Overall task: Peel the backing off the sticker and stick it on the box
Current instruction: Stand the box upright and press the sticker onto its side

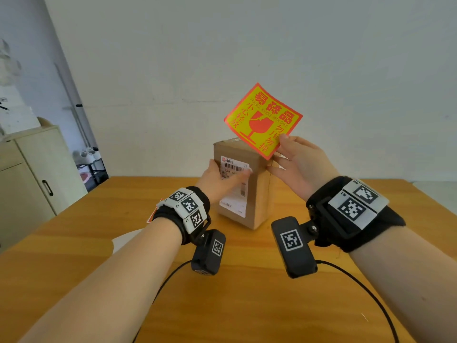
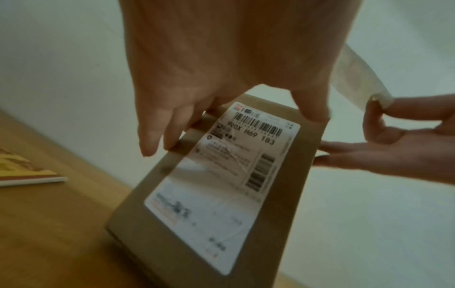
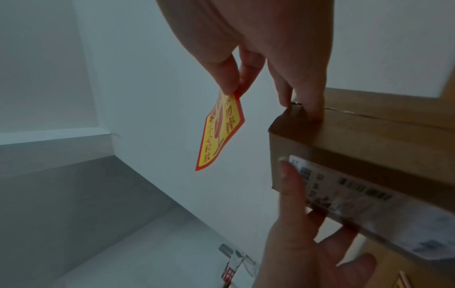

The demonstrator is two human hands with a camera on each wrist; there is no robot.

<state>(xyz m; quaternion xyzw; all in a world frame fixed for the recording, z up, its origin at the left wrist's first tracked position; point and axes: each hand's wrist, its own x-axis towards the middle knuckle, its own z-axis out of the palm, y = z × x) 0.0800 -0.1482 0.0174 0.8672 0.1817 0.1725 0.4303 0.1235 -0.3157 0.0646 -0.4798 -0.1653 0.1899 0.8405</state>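
Note:
A tall brown cardboard box [image 1: 258, 194] stands on end on the wooden table, its white shipping label [image 1: 235, 186] facing me. My left hand [image 1: 217, 179] grips its upper part, thumb across the label and fingers round the left side [image 2: 152, 136]. My right hand [image 1: 284, 142] pinches a corner of the yellow and red fragile sticker [image 1: 263, 120] between thumb and forefinger, holding it up in the air above the box's top right. Its other fingers [image 3: 307, 105] touch the box's top corner. The sticker's pale back [image 2: 357, 78] shows in the left wrist view.
A stack of the same stickers [image 2: 24, 173] lies on the table [image 1: 99, 256] left of the box. A white sheet [image 1: 123, 240] lies under my left forearm. Wrist camera cables [image 1: 371, 295] trail over the near table. A cabinet [image 1: 29, 174] stands at left.

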